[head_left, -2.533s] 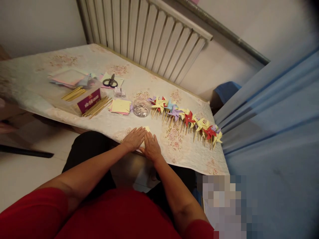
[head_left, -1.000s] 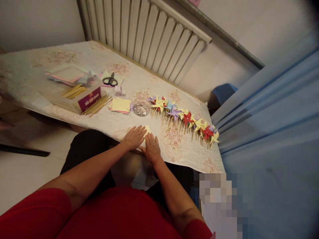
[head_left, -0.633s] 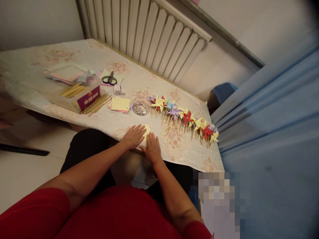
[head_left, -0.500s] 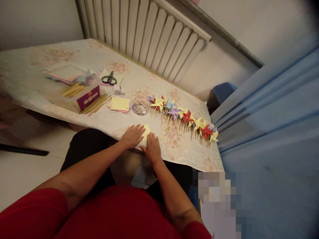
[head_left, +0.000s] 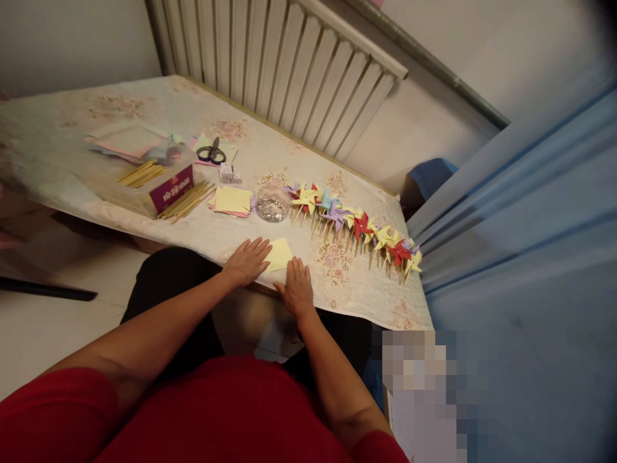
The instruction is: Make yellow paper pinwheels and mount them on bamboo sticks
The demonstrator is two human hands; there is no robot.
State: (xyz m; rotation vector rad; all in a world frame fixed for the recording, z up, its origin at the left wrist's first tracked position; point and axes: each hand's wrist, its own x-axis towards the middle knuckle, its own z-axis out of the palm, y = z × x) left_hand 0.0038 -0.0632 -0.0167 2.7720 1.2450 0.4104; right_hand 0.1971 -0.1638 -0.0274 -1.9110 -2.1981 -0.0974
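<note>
A yellow paper square (head_left: pixel 279 254) lies flat on the tablecloth at the near edge of the table. My left hand (head_left: pixel 247 262) rests flat at the paper's left side, fingers stretched out, its fingertips at the sheet's edge. On the opposite side my right hand (head_left: pixel 297 287) lies with its fingers extended, fingertips touching the lower right corner. Neither hand grips anything. Just beyond the paper stand a clear round container (head_left: pixel 272 204) of small metallic pieces and a stack of coloured paper squares (head_left: pixel 232 200), yellow on top.
A row of paper pinwheels (head_left: pixel 361 225) on sticks lies to the right. Leftward are a clear box (head_left: pixel 139 196) of sticks, loose wooden sticks (head_left: pixel 187 200), black scissors (head_left: pixel 211 152), small white boxes (head_left: pixel 229 172) and more paper (head_left: pixel 126 141). A radiator (head_left: pixel 270 64) stands behind the table.
My left hand has slid leftward, uncovering more of the yellow paper. My right hand has stayed nearly in place at the right side.
</note>
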